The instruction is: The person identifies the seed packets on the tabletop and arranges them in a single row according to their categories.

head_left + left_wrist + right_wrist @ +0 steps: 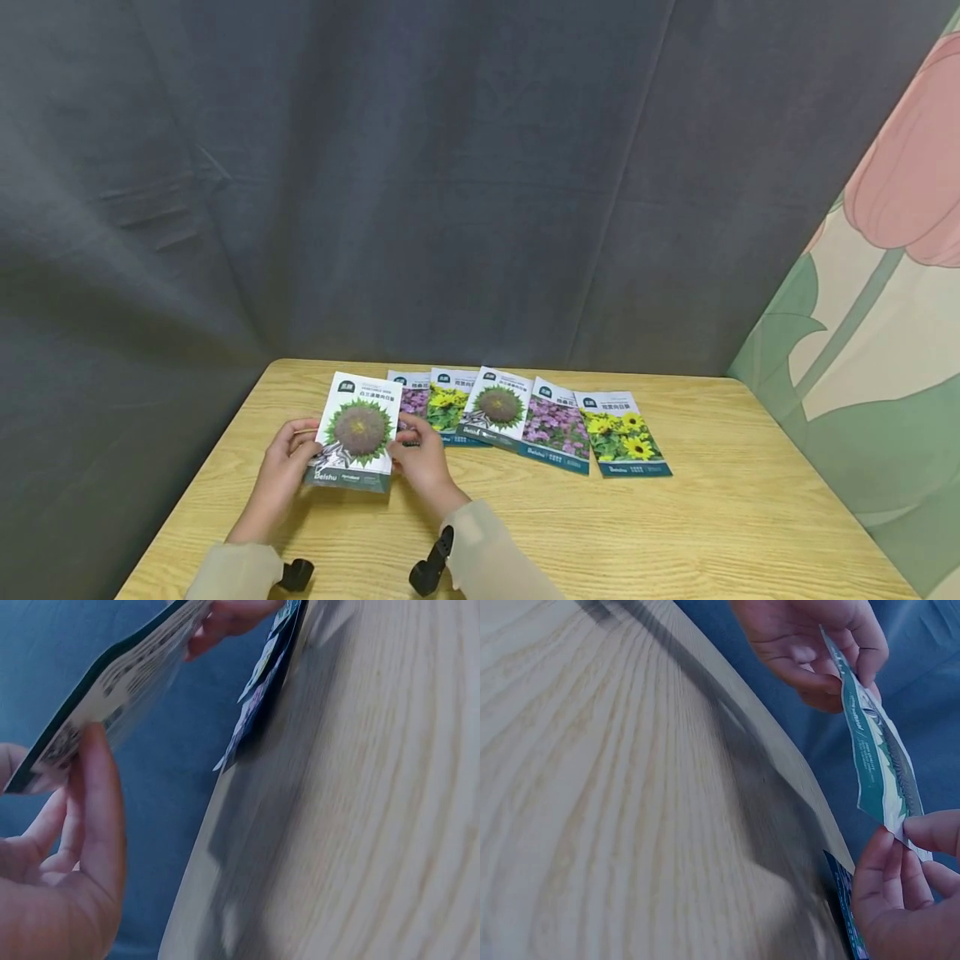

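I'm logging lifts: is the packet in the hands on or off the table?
Off the table: left hand and right hand pinch the packet, and both wrist views show a gap beneath it.

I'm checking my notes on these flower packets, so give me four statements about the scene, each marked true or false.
1. The left hand and right hand grip opposite sides of the held packet. True.
2. The held packet lies flat on the table. False: it is raised above the table.
3. The rightmost packet shows yellow flowers. True.
4. Only three packets lie in the row behind. False: five packets lie there.
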A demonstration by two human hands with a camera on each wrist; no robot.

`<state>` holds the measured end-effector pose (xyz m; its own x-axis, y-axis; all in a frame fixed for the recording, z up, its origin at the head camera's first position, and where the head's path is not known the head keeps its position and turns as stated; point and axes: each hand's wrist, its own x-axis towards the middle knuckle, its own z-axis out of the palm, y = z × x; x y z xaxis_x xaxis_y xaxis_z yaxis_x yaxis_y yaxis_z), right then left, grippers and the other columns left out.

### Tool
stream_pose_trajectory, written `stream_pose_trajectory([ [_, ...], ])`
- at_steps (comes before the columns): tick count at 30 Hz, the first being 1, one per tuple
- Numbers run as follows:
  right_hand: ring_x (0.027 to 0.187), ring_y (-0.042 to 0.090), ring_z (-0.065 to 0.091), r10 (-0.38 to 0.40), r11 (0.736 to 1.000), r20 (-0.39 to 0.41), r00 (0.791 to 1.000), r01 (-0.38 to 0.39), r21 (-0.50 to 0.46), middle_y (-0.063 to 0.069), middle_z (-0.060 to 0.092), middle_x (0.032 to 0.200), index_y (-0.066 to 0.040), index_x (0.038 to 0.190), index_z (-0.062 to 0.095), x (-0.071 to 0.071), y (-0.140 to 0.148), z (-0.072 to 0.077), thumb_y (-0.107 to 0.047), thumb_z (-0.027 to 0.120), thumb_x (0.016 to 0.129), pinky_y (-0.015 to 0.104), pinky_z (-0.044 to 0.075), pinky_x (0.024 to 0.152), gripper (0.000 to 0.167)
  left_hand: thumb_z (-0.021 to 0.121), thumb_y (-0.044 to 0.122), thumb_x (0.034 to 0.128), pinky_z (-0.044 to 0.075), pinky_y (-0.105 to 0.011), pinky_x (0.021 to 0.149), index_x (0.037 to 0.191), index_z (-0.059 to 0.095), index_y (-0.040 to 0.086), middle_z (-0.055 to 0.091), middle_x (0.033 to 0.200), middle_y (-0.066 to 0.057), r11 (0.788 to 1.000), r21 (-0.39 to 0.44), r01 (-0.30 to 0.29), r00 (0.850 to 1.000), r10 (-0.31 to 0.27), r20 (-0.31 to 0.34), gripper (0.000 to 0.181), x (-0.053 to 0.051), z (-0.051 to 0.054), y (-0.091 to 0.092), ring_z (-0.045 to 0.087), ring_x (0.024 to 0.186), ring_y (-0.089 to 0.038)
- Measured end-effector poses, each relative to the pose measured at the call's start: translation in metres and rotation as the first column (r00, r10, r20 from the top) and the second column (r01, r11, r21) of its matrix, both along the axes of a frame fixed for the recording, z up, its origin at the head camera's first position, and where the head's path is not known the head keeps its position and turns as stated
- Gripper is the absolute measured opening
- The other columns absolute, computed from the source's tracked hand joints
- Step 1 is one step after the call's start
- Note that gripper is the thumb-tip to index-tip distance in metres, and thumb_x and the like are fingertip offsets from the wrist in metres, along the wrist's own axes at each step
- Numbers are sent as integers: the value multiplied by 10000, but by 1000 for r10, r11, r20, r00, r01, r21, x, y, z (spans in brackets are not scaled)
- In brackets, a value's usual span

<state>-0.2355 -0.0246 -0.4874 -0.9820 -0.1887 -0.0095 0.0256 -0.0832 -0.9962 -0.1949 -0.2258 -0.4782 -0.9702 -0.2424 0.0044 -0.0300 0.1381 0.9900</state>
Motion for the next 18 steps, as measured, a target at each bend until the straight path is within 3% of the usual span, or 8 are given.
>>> stream_pose_trajectory([
  [4, 630, 122, 564, 9, 1000, -5, 1000, -9, 8, 157, 604, 959, 43, 1427, 502, 3, 6, -1, 68, 641, 923, 360, 551, 610, 524, 451, 14, 1013, 520, -238, 611, 1350, 429, 2, 595, 1197, -120, 999, 9, 44, 999, -44, 30, 337, 2, -1, -1, 593, 863, -56],
  [10, 648, 118, 574, 18, 1000, 6, 1000, -18, 2, 147, 608, 958, 49, 1447, 483, 8, 12, -5, 96, 648, 902, 389, 572, 613, 571, 459, 109, 1051, 539, -331, 740, 1312, 474, -19, 612, 1067, -38, 997, -1, 75, 995, -75, 60, 291, 6, 0, -3, 569, 898, -122],
  [18, 679, 143, 589, 44, 999, 44, 998, -45, 5, 104, 590, 928, 60, 1461, 463, 18, 17, -6, 118, 667, 879, 357, 597, 608, 620, 559, 121, 1031, 545, -345, 694, 1256, 504, -52, 620, 1016, -46, 982, -59, 179, 976, -170, 133, 289, 7, -2, -16, 569, 861, -147],
])
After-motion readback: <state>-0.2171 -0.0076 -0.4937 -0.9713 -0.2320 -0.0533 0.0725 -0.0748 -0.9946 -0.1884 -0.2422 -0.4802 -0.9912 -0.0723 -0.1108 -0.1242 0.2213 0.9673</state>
